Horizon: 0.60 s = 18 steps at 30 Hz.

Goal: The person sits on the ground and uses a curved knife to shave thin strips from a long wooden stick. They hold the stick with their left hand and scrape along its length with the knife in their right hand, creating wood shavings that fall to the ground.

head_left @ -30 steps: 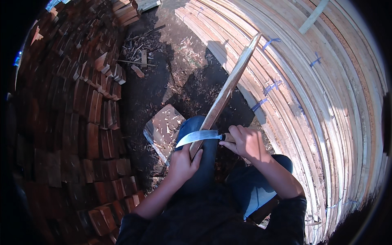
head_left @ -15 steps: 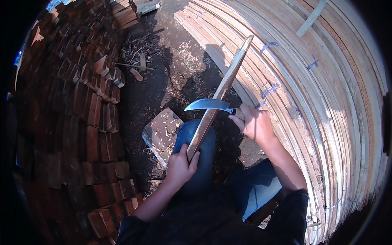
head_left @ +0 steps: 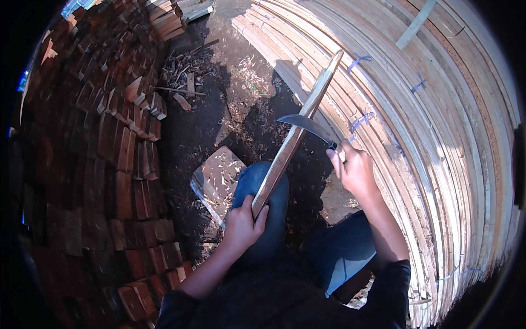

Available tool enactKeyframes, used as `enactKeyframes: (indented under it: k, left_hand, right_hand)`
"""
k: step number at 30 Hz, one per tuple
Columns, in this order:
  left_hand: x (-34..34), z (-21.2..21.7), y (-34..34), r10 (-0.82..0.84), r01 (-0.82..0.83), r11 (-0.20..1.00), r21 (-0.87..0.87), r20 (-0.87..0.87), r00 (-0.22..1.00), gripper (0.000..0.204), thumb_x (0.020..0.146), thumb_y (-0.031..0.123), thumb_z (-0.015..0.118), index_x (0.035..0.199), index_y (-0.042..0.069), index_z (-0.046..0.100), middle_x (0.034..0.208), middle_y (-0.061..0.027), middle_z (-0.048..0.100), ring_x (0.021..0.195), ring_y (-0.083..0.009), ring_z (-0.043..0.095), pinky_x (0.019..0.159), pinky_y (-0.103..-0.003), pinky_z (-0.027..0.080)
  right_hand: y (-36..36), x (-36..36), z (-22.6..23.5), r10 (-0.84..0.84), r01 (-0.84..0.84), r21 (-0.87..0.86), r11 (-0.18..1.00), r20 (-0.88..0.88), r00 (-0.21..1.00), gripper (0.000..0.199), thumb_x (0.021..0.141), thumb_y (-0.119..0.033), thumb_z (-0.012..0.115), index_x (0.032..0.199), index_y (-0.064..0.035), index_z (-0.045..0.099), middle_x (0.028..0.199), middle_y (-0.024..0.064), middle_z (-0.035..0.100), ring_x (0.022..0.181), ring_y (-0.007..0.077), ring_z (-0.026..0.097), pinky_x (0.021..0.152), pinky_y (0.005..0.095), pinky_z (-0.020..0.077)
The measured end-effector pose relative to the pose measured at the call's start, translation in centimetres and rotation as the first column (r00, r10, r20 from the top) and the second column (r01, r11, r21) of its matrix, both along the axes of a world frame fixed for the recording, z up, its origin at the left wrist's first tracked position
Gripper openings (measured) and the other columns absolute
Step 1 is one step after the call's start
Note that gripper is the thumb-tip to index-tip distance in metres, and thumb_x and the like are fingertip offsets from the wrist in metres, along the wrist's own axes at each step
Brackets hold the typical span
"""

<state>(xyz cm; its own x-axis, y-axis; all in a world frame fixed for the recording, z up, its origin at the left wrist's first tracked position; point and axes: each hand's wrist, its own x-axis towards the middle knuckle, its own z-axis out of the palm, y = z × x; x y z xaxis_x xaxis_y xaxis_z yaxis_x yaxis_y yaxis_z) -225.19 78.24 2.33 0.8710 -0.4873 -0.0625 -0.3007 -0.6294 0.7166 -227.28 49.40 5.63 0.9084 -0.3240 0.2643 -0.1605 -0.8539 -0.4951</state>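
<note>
A long wooden stake [head_left: 284, 154] slants away from me across my knee, its far end tapered to a point and its upper edge pale where bark or surface is cut off. My left hand [head_left: 244, 225] is closed round the stake's near end. A curved sickle-like knife [head_left: 309, 125] lies across the stake beyond its middle, the blade's tip pointing left. My right hand [head_left: 353, 169] grips the knife's short handle, clear of the wood. Part of the handle is hidden by the fingers.
Stacked reddish-brown timber blocks [head_left: 127, 197] rise along the left. Long pale planks [head_left: 378, 109], some tied with blue strips, lie in a pile at the right. A flat board [head_left: 219, 172] strewn with shavings rests on the dirt beside my knee. Wood scraps [head_left: 190, 82] litter the ground farther off.
The knife and my right hand have moved right and the blade is tilted more, its tip now higher and closer to the stake. The stake has shifted slightly; my left hand keeps its hold.
</note>
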Motion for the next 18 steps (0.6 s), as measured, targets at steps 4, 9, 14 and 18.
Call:
enactKeyframes:
  k: [4, 9, 14, 18]
  left_hand:
    - [0.0, 0.0, -0.1, -0.005, 0.005, 1.0, -0.022, -0.009, 1.0, 0.028, 0.088, 0.023, 0.063, 0.095, -0.002, 0.052, 0.061, -0.0268, 0.058, 0.061, -0.0463, 0.061, 0.055, -0.052, 0.049]
    - [0.1, 0.5, -0.1, -0.013, 0.013, 1.0, -0.018, 0.005, 1.0, 0.027, 0.088, 0.022, 0.063, 0.093, -0.002, 0.051, 0.061, -0.0271, 0.058, 0.063, -0.0467, 0.061, 0.054, -0.052, 0.049]
    - [-0.2, 0.9, 0.0, 0.002, -0.001, 1.0, 0.021, -0.046, 0.999, 0.027, 0.089, 0.023, 0.063, 0.092, -0.001, 0.051, 0.06, -0.0271, 0.057, 0.063, -0.0464, 0.061, 0.054, -0.052, 0.048]
    - [-0.2, 1.3, -0.1, -0.006, 0.008, 0.999, 0.034, -0.059, 0.998, 0.027, 0.089, 0.023, 0.062, 0.092, -0.002, 0.051, 0.058, -0.0266, 0.057, 0.061, -0.046, 0.061, 0.054, -0.051, 0.048]
  right_hand:
    - [2.7, -1.9, -3.0, -0.07, 0.073, 0.393, 0.917, -0.022, 0.997, 0.03, 0.092, -0.028, 0.063, 0.085, -0.0003, 0.053, 0.065, 0.0216, 0.058, 0.065, 0.0445, 0.06, 0.054, 0.0437, 0.046]
    - [7.9, -3.9, -6.4, -0.142, 0.052, 0.714, 0.699, 0.067, 0.988, 0.016, 0.093, -0.017, 0.059, 0.098, -0.0029, 0.053, 0.066, 0.0027, 0.047, 0.062, 0.0067, 0.042, 0.056, 0.0278, 0.0389]
    - [5.1, -2.8, -2.9, -0.148, -0.001, 0.417, 0.909, 0.325, 0.934, 0.023, 0.083, -0.007, 0.071, 0.1, -0.002, 0.056, 0.075, 0.0142, 0.065, 0.067, 0.0277, 0.068, 0.059, 0.033, 0.0512]
    - [1.3, 0.2, 0.0, 0.109, -0.114, -0.008, 0.993, 0.357, 0.928, 0.032, 0.08, -0.018, 0.076, 0.103, -0.0033, 0.06, 0.079, 0.0142, 0.067, 0.069, 0.031, 0.068, 0.059, 0.0369, 0.0546]
